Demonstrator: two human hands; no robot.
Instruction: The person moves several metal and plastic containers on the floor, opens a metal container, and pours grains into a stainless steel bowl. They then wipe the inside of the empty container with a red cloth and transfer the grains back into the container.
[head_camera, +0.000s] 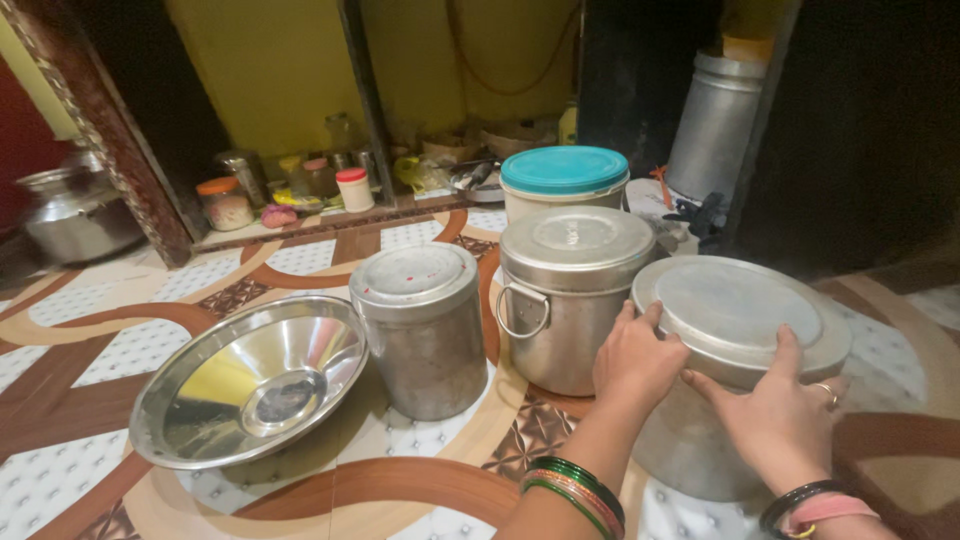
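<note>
A: What took up the most room?

B: The patterned floor (90, 330), tiled in brown curves and white dotted panels. Everything stood on it

A: And the biggest vessel?

B: The wide steel canister (700, 440) at the right, closed by a flat round lid (745, 315). It stood just beside a handled steel container (565, 300), which had its own lid on

A: Where were the hands?

B: Both on that lid. The left hand (637, 362) was curled over the lid's near left rim, fingers bent onto its top. The right hand (782, 420) lay on the near edge, fingers spread, one pointing up across the lid, a ring on one finger. Neither was pinching anything; they pressed and cupped the rim

A: What else was large?

B: A shallow steel basin (250, 385) at the left, tilted, its rim resting against a plain steel canister (422, 335) with a lid. Behind the handled one stood a white tub with a teal lid (564, 178), and farther back at the right a tall aluminium drum (715, 125). A round steel pot (75, 215) sat at the far left

A: Smaller bits?

B: Jars on a low ledge, one with an orange cap (224, 203), one small white one with a red cap (352, 188). Green and orange bangles (580, 490) circled the left wrist, dark and pink ones (815, 505) the right
</note>
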